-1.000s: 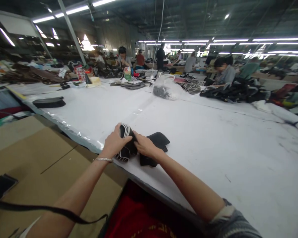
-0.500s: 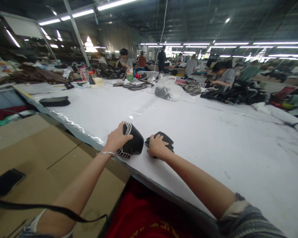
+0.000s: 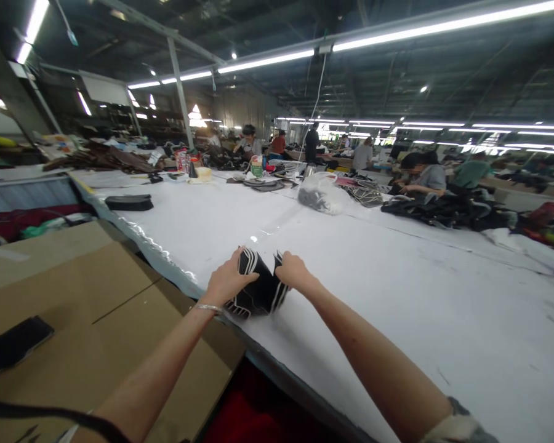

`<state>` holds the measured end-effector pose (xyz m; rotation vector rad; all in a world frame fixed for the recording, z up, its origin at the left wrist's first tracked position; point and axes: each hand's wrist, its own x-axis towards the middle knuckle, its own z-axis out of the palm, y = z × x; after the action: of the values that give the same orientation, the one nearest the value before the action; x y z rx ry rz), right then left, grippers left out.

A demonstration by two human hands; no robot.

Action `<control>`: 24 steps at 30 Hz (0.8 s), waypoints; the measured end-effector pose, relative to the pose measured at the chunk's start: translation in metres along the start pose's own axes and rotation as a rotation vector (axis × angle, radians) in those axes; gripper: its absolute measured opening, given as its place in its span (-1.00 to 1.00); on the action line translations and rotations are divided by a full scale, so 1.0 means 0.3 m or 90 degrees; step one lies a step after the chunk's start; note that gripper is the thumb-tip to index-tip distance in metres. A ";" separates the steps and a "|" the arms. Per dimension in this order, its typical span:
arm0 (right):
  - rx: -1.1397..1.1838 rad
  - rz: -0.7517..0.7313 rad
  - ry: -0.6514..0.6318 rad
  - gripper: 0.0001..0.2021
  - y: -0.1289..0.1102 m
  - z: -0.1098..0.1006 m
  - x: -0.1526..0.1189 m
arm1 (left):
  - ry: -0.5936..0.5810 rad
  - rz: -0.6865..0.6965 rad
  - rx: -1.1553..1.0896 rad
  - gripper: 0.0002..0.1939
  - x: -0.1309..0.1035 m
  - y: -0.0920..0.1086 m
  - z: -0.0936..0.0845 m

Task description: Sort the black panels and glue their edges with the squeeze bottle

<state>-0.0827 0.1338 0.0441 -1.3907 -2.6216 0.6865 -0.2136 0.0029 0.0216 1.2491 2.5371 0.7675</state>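
Note:
Near the front edge of the white table (image 3: pixel 341 271), my left hand (image 3: pixel 228 280) is closed round a stack of black pieces with pale edges (image 3: pixel 261 286). The stack stands tilted, its layered edges showing beside my thumb. My right hand (image 3: pixel 295 272) grips more black pieces with pale edges (image 3: pixel 281 289), held upright against the right side of the left stack. The two groups touch low down and spread apart at the top.
Black curved pieces (image 3: pixel 129 202) lie at the table's left. Cardboard (image 3: pixel 74 295) is at the lower left, with a dark flat item (image 3: pixel 16 347) on it. Farther back are a clear plastic bag (image 3: pixel 322 194), a black pile (image 3: pixel 447 212) and a seated person (image 3: pixel 427 175).
My right hand has lifted the black pieces off the table, turned them upright and brought them left against the left-hand stack. The view has tilted up.

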 end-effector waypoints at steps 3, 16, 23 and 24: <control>0.068 -0.012 -0.053 -0.58 -0.058 0.053 0.005 | -0.013 0.016 -0.061 -0.06 -0.006 -0.005 0.007; 0.202 0.058 0.000 -0.60 0.198 -0.045 -0.122 | -0.046 0.101 -0.111 -0.09 -0.026 0.281 0.164; 0.311 -0.004 -0.085 -0.50 0.247 -0.046 -0.102 | -0.140 0.050 -0.439 -0.11 0.001 0.143 0.192; 0.345 -0.020 -0.111 -0.49 0.250 -0.040 -0.100 | -0.148 0.053 -0.469 -0.15 -0.002 0.123 0.184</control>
<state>-0.0047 0.1501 0.0263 -1.1608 -2.2982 1.4329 -0.1662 0.0409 -0.0050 1.0921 1.7571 1.3208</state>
